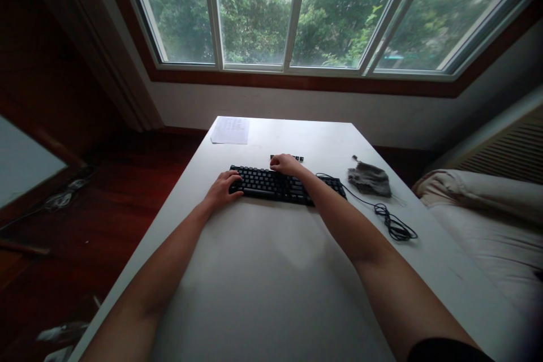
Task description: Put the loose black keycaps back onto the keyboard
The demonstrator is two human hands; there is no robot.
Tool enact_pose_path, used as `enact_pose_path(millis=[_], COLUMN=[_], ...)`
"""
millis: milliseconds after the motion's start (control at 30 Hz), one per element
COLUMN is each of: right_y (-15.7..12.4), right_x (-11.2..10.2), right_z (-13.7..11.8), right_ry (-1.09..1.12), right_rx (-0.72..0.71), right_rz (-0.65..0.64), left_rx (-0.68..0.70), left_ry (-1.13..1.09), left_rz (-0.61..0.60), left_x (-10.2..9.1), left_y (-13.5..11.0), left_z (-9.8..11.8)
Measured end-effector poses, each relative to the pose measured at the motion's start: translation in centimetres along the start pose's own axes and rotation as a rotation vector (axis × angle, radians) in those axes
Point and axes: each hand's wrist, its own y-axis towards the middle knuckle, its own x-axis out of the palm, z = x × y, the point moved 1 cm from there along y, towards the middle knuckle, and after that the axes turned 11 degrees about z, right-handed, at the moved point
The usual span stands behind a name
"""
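Observation:
A black keyboard (pixel 263 184) lies across the middle of the white table. My left hand (pixel 224 188) grips its left end, the thumb along the front edge and the fingers over the left keys. Above the back rows, near the keyboard's middle, my right hand (pixel 285 164) has its fingers pinched together; whatever is between them is hidden. Just behind that hand, several small black keycaps (pixel 301 158) stand in a row on the table, partly covered by it. My right forearm hides part of the keyboard's right side.
A grey fuzzy cloth or pouch (pixel 369 179) lies on the right, near the keyboard's coiled black cable (pixel 396 226). Printed paper (pixel 231 130) rests at the table's (pixel 263 271) far left corner. A window (pixel 254 11) is beyond, a covered bed or sofa (pixel 487 209) at right.

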Motion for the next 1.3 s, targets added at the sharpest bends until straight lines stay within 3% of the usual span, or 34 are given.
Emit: enact_pose_path(millis=[300, 633, 967, 1300], right_y=[-0.9, -0.5, -0.1, -0.1], right_x=[-0.4, 0.0, 2.2, 3.8], right_z=[-1.4, -0.8, -1.4, -1.6], right_ry=[-0.084, -0.065, -0.071, -0.148], right_rx=[-0.046, -0.068, 0.167, 0.036], right_rz=[-0.048, -0.088, -0.005, 0.014], left_rx=[-0.004, 0.000, -0.011, -0.012], left_ry=[-0.001, 0.004, -0.002, -0.002], left_rz=[-0.004, -0.004, 0.004, 0.004], left_x=[0.2, 0.1, 0.2, 0.2], left_y=[-0.1, 0.1, 0.0, 0.0], left_z=[-0.3, -0.1, -0.1, -0.2])
